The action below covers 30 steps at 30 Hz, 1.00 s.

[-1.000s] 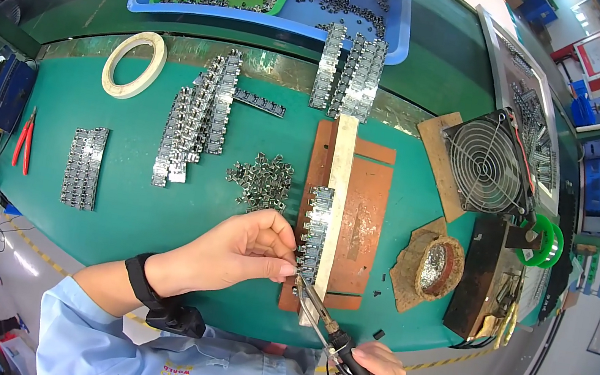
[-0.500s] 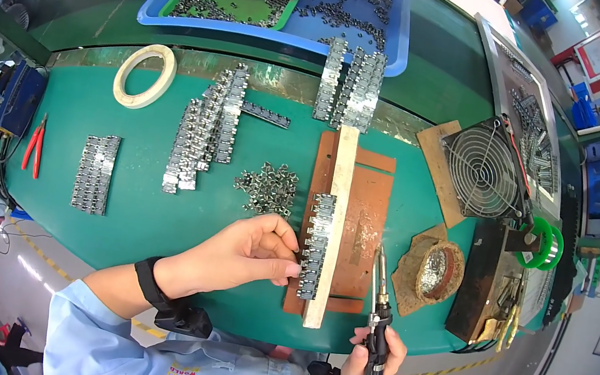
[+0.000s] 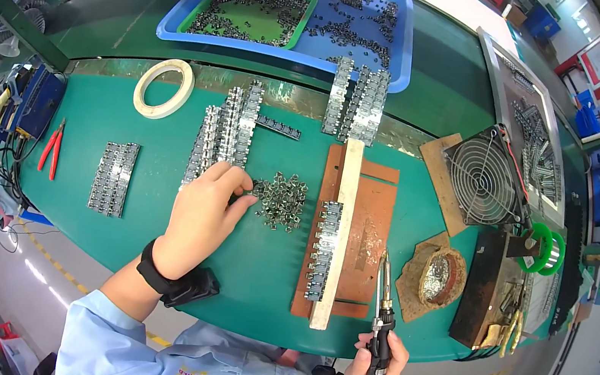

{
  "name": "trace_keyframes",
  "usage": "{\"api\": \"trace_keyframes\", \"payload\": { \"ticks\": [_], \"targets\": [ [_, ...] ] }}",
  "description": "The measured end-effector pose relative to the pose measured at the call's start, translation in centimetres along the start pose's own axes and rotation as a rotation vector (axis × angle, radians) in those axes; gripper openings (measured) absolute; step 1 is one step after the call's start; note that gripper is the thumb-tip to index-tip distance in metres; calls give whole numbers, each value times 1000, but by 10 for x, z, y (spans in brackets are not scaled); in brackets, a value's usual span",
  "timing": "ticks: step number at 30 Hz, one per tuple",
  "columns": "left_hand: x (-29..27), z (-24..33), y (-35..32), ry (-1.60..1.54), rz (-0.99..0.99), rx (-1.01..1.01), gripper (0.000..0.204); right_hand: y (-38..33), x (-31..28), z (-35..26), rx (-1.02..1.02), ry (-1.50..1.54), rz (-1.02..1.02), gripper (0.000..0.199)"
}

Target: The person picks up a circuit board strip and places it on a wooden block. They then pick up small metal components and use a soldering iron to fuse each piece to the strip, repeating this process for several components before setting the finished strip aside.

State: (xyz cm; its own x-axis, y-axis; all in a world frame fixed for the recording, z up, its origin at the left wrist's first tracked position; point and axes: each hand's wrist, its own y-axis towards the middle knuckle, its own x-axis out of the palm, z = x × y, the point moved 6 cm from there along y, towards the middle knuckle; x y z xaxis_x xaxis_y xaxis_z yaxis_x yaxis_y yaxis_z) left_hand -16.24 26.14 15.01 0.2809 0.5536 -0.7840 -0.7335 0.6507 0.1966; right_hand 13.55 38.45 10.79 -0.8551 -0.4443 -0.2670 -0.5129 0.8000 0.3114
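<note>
My left hand (image 3: 206,209) is at the left edge of a heap of small metal parts (image 3: 282,202), thumb and fingertips pinched together. Whatever lies between those fingertips is too small to make out. In my right hand (image 3: 387,357) is a black-handled soldering iron (image 3: 381,329), its tip pointing up and away, beside the brown board. A strip of small circuit boards (image 3: 322,252) stands along the left side of a pale wooden bar (image 3: 337,235), which lies across the brown board (image 3: 366,235). Neither hand touches the strip.
More board strips (image 3: 225,127) lie behind my left hand, with others (image 3: 113,178) farther left. A tape roll (image 3: 141,92), red pliers (image 3: 51,149), a blue tray (image 3: 404,49), a fan (image 3: 482,175), a solder cup (image 3: 424,285) and a solder wire spool (image 3: 553,252) stand around.
My left hand has moved left and away from the board strip to the heap of small parts. The right hand still holds the soldering iron in nearly the same place. The view has shifted slightly.
</note>
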Motion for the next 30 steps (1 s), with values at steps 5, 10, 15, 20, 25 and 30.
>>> {"api": "trace_keyframes", "payload": {
  "ticks": [5,10,15,20,25,30],
  "targets": [
    [-5,3,0,4,14,44,11,0,0,0,-17,-8,-4,53],
    [9,10,-12,-611,-242,-196,6,4,0,-3,-49,-30,-2,51],
    [38,31,-36,-1029,-630,-250,5,12,3,-12,-24,32,-7,41],
    [48,36,-47,-1140,-814,-533,7,15,4,-15,-14,78,-19,38],
    [54,37,-50,-1220,-800,-603,8,16,2,-14,-24,73,-40,39],
    [57,37,-49,-1200,-792,-637,7,17,3,-14,-25,74,-46,39]
  ]
}}
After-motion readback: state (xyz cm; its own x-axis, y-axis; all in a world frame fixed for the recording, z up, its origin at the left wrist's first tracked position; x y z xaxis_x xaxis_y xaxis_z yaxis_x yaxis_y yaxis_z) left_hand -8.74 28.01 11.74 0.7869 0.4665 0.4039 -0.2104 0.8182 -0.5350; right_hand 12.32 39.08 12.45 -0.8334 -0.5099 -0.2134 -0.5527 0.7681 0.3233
